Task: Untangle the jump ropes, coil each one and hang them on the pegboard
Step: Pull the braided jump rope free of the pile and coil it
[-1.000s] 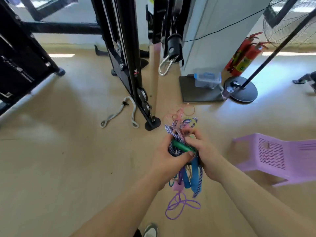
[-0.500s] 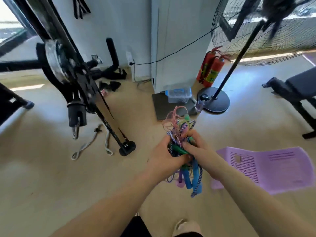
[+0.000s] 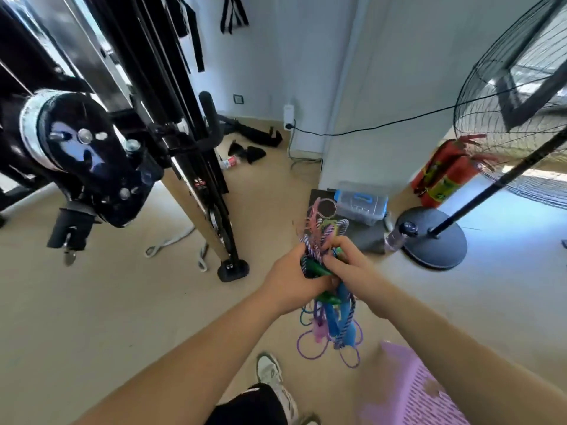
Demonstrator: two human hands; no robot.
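Now held: a tangled bundle of jump ropes (image 3: 325,240), caught between the left hand (image 3: 291,280) and the right hand (image 3: 352,266), out in front of the body and above the floor (image 3: 122,317).
Left grip: fingers curled round the middle of the bundle from the left side.
Right grip: fingers closed on the cords at the right of the bundle, touching the left hand's fingertips.
Green handle (image 3: 316,269): lies slantwise between the two hands, partly covered by them.
Upper cords: pink and striped purple-white loops stick up past the knuckles.
Lower cords: blue handles (image 3: 330,317) and thin purple loops (image 3: 310,348) hang free below the hands.
Left side: a black gym machine (image 3: 122,133) with its foot on the floor.
Far side: a clear plastic box (image 3: 359,204) by the wall, red fire extinguishers (image 3: 441,176), and a standing fan's round base (image 3: 435,240).
Bottom right: a lilac plastic chair (image 3: 414,394), blurred.
Bottom middle: a white shoe (image 3: 270,372).
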